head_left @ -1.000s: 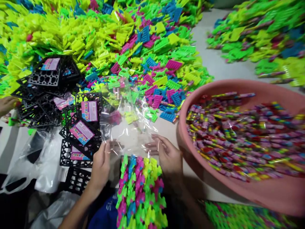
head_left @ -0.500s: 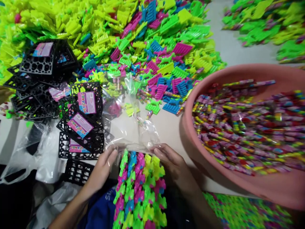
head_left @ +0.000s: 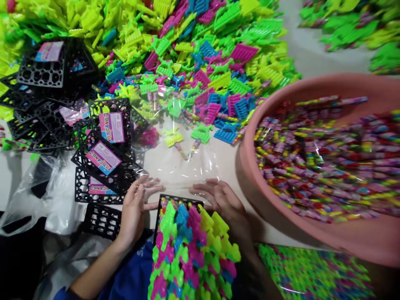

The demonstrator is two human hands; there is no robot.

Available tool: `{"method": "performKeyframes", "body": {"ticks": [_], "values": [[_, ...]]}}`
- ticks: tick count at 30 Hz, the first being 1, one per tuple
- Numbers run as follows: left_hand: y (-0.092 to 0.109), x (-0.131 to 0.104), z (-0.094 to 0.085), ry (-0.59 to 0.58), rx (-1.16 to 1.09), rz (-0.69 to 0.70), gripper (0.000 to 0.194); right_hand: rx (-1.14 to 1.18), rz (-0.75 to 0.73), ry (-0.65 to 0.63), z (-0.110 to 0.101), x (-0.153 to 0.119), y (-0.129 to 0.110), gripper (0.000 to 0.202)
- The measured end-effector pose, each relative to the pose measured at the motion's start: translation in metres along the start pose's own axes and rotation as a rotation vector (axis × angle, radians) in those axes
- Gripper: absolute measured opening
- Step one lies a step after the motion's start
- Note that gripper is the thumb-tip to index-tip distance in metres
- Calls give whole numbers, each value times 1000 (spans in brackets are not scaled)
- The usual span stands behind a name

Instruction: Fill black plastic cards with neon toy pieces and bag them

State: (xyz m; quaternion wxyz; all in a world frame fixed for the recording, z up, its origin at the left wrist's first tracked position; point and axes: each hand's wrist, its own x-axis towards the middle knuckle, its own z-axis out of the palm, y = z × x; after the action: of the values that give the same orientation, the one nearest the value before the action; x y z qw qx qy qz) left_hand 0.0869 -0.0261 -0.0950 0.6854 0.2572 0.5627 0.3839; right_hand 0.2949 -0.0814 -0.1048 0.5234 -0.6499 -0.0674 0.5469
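Note:
A clear plastic bag (head_left: 200, 168) lies on the table with its mouth towards me. My left hand (head_left: 136, 206) is at the left side of that mouth, fingers stretched out under or against the film. On the opposite side, my right hand (head_left: 226, 202) also has its fingers extended at the film. Between my forearms stands a black tray (head_left: 183, 200) packed with rows of green, blue, pink and yellow plastic toy pieces (head_left: 190, 250). The tray's far edge is close to the bag's mouth. Whether any fingertip pinches the film is hard to make out.
A pink tub (head_left: 246, 166) of wrapped candy sticks (head_left: 318, 166) stands at right. Black lattice trays (head_left: 117, 106) with candy labels are stacked at left, beside a roll of clear bags (head_left: 62, 208). Loose neon toy pieces (head_left: 140, 37) are heaped at the back.
My fingers have gone from gripping the bag's edge to stretched out, and the mouth is spread wider. The loaded tray now shows its black far edge and leans more to the right.

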Motion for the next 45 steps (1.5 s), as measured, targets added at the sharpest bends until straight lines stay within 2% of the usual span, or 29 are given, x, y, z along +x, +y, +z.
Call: {"method": "performKeyframes", "body": {"ticks": [4, 8, 12, 15, 17, 19, 21, 24, 26, 28, 30, 32, 35, 37, 40, 42, 45], "values": [[1, 0, 1, 7, 13, -33, 57, 44, 50, 35, -1, -3, 3, 70], [0, -6, -2, 7, 28, -65, 58, 4, 63, 4, -12, -9, 2, 60], [3, -17, -11, -58, 193, -84, 65, -107, -8, 7, -21, -20, -2, 50], [5, -26, -19, -92, 370, -1, 70, -311, -127, -106, -28, -25, 1, 47], [5, -29, -24, -104, 500, 86, 69, -478, -234, -204, -35, -26, 7, 44], [4, -31, -29, -93, 686, 205, 64, -677, -359, -229, -42, -26, 14, 41], [1, -29, -33, -42, 914, 390, 63, -875, -516, -164, -48, -24, 19, 42], [-2, -22, -38, 19, 1235, 792, 62, -1071, -806, -59, -52, -18, 18, 52], [1, -15, -41, -50, 1400, 1011, 58, -1140, -998, -92, -52, -12, 14, 53], [7, -8, -41, -192, 1490, 1116, 50, -1128, -1137, -171, -51, -5, 10, 45], [15, -2, -39, -306, 1483, 1140, 40, -1061, -1185, -222, -48, 2, 5, 37], [23, 3, -34, -341, 1412, 1122, 29, -1010, -1138, -211, -43, 7, 0, 30], [34, 7, -23, -282, 1275, 1042, 15, -1010, -963, -140, -33, 11, -7, 23], [41, 6, -13, -234, 1177, 905, 8, -989, -889, -63, -25, 9, -11, 18], [48, 1, 1, -177, 1015, 712, 6, -936, -913, 18, -17, 3, -15, 13], [51, -3, 7, -141, 978, 728, 7, -884, -995, 37, -13, -2, -18, 9], [55, -7, 8, -160, 1029, 871, 11, -833, -1076, 44, -12, -6, -23, 5]]}}
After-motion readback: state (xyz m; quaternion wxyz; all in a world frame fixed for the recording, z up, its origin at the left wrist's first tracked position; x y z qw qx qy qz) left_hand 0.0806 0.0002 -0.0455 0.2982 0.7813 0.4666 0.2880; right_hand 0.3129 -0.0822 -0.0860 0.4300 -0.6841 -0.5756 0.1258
